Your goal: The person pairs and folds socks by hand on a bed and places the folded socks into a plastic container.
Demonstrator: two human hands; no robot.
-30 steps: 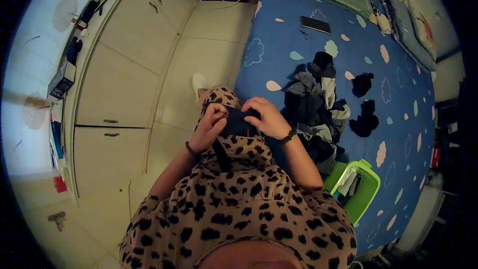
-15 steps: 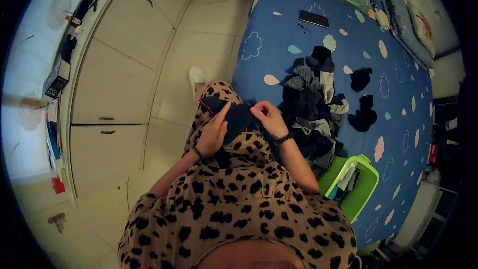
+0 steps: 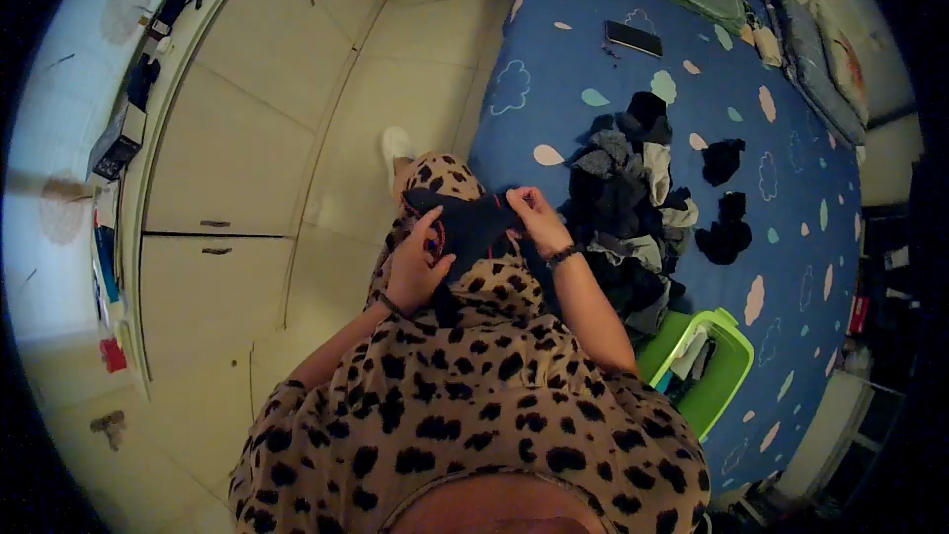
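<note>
A dark navy piece of clothing with red edging (image 3: 476, 224) is spread across my lap, over the leopard-print dress (image 3: 465, 415). My left hand (image 3: 417, 267) grips its left side between thumb and fingers, where a small red-patterned part shows. At the opposite end, my right hand (image 3: 541, 222) pinches the upper right edge. Whether it is a sock or underwear, I cannot tell. Just right of my right hand, a heap of dark, grey and white small garments (image 3: 608, 188) lies on the bed.
On the blue patterned bed sheet (image 3: 791, 267) are two dark cloth bundles (image 3: 724, 160), a phone (image 3: 634, 38) and a green basket (image 3: 732, 376) with folded cloth inside. Cabinets (image 3: 237, 158) stand to the left, beyond the tiled floor (image 3: 395, 69).
My left hand has shifted from lying with straight fingers along the garment to gripping its left side. The red-patterned part now shows, and the cloth is stretched wider between my hands.
</note>
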